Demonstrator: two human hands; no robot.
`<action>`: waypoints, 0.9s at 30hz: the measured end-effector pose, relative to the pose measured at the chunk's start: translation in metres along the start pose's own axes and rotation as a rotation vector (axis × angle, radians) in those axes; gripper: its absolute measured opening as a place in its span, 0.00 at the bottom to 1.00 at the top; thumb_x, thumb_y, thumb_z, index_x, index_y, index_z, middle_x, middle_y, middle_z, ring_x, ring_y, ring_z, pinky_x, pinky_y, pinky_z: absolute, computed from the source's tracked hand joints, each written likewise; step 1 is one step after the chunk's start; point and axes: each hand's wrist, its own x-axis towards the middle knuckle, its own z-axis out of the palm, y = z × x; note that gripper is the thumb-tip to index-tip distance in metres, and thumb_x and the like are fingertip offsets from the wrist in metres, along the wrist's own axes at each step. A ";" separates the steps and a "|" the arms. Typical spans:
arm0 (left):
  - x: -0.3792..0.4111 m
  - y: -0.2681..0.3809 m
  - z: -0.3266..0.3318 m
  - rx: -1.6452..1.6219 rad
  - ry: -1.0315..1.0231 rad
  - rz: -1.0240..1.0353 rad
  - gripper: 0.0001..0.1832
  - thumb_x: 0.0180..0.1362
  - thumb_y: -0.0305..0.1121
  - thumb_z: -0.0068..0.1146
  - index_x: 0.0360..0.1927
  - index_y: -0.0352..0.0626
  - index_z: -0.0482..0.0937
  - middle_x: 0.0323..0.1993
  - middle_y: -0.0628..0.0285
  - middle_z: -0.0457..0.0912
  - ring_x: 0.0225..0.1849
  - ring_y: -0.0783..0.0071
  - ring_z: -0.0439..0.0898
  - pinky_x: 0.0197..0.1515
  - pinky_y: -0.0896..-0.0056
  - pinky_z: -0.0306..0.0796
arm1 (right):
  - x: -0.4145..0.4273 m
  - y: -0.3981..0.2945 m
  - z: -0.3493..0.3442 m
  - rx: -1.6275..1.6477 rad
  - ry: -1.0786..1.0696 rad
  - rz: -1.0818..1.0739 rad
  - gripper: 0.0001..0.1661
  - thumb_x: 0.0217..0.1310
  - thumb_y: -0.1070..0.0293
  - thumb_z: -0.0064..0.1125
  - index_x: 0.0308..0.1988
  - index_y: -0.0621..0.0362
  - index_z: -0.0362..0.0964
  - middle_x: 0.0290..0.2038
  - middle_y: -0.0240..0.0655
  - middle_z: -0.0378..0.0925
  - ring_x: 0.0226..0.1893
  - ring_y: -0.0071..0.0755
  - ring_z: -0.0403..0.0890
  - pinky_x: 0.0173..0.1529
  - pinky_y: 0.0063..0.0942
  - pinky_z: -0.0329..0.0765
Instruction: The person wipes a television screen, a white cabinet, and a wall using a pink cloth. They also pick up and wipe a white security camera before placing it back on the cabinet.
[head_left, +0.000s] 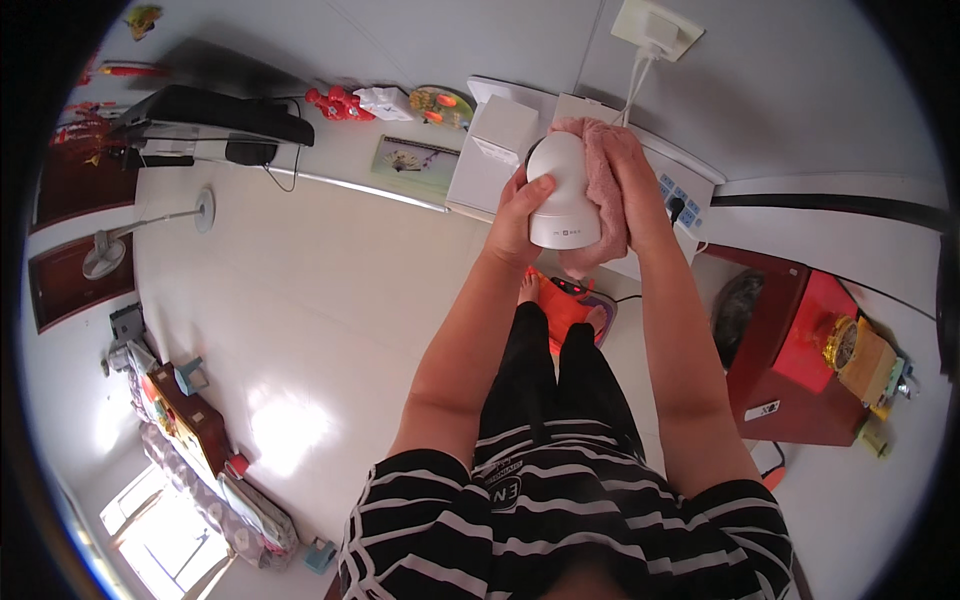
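My left hand (517, 214) grips a white, rounded device (564, 187), which looks like a home security camera, with the thumb across its front. Its flat base faces me and bears small printing. Against the device's right side, my right hand (631, 172) presses a pink plush cloth (604, 195), which drapes over the top and hangs below the base. Both hands are raised over a white cabinet (480, 187). The fingers behind the device and cloth are hidden.
A white box (506, 124) stands on the cabinet near a blue-socketed power strip (679, 199). White cables run up to a wall outlet (660, 30). A television (217, 116) is on the left, and a dark red table (795, 390) on the right. My feet rest on an orange mat (566, 319).
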 end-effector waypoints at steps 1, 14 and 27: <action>0.001 -0.003 0.001 -0.009 0.023 0.005 0.37 0.52 0.45 0.67 0.63 0.37 0.68 0.50 0.54 0.78 0.53 0.62 0.78 0.55 0.60 0.75 | -0.001 0.003 -0.002 -0.029 -0.002 0.004 0.16 0.71 0.56 0.54 0.48 0.56 0.73 0.45 0.29 0.77 0.47 0.21 0.74 0.54 0.20 0.70; 0.032 -0.019 0.012 0.405 0.313 0.380 0.40 0.45 0.35 0.76 0.60 0.36 0.67 0.49 0.58 0.79 0.50 0.69 0.79 0.51 0.67 0.75 | -0.024 0.064 -0.034 0.081 -0.115 -0.124 0.37 0.67 0.56 0.60 0.67 0.59 0.55 0.62 0.31 0.65 0.61 0.25 0.68 0.63 0.27 0.68; 0.008 -0.012 0.033 0.707 -0.195 0.417 0.55 0.43 0.33 0.77 0.72 0.42 0.53 0.61 0.56 0.69 0.63 0.62 0.71 0.65 0.57 0.65 | -0.024 0.021 -0.063 0.174 -0.226 -0.085 0.44 0.61 0.50 0.59 0.69 0.56 0.51 0.66 0.36 0.61 0.68 0.36 0.63 0.71 0.35 0.61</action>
